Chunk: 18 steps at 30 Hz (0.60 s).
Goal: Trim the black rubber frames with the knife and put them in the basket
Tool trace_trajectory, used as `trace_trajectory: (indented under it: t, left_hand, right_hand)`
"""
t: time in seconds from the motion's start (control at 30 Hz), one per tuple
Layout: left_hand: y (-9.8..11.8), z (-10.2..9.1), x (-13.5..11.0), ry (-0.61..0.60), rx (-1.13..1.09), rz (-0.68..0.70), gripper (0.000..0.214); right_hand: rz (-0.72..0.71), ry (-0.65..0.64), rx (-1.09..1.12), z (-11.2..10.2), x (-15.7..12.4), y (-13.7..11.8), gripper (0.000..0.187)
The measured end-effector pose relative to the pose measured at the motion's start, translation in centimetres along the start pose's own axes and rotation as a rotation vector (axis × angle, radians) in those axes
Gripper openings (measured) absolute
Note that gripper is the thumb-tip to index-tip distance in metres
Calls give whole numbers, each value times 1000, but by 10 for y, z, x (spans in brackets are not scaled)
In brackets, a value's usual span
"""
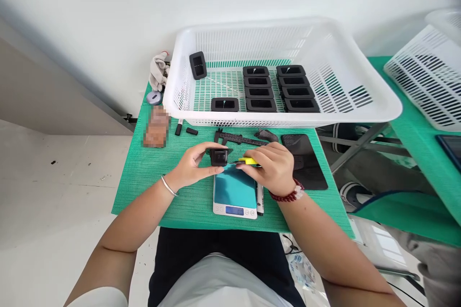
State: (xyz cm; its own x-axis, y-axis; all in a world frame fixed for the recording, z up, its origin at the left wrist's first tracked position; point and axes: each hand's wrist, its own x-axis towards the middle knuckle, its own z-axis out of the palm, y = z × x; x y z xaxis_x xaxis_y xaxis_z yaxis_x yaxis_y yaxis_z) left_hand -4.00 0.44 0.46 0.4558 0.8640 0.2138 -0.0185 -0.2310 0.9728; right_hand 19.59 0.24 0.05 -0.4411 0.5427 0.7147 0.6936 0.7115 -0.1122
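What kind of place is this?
Probably a small workshop's checking bench: identical black parts lined up in a white basket, with a caliper and a digital scale on the green mat.

A small black rectangular plastic frame (219,157) is pinched upright in the left hand (190,165), raised above the worktop. A slim yellow-handled tool (248,161) lies level in the right hand (273,168), its tip pointing at the frame's right side.

Ten black frames (259,92) in the white basket (363,108), upper centre, and an eleventh frame (219,157) in the left hand (189,167), mid-frame. Two baskets (428,72) in all, one scale (234,201), one caliper (239,139), one phone (305,160), one yellow tool (248,160), two markers (260,200).
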Motion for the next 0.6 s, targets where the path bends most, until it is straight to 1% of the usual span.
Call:
trace_trajectory:
  t: [0.07,0.13,0.17,0.23,0.3,0.4,0.5,0.6]
  left_hand:
    - [-1,-1,1,89,-6,-43,43]
    - [-2,-2,3,219,-54,-90,43]
    - [-3,-3,3,282,-86,-96,45]
    - [-6,-5,4,386,-137,-77,54]
    - [-9,-7,5,459,-170,-69,60]
    - [-10,-8,6,537,-249,-141,52]
    - [-8,-9,9,593,-376,-177,44]
    - [-7,-11,12,640,-451,-147,43]
  right_hand:
    - [98,-36,-76,2,-1,2,31]
    - [210,-97,-158,4,-2,5,35]
    - [244,-140,-183,5,-1,6,37]
    - [252,-242,-185,5,1,5,40]
    - [225,-357,-167,6,4,2,44]
    - [219,-495,-173,7,8,-3,46]
    - [247,-544,-207,12,7,-2,42]
    - [249,-551,-211,18,4,3,41]
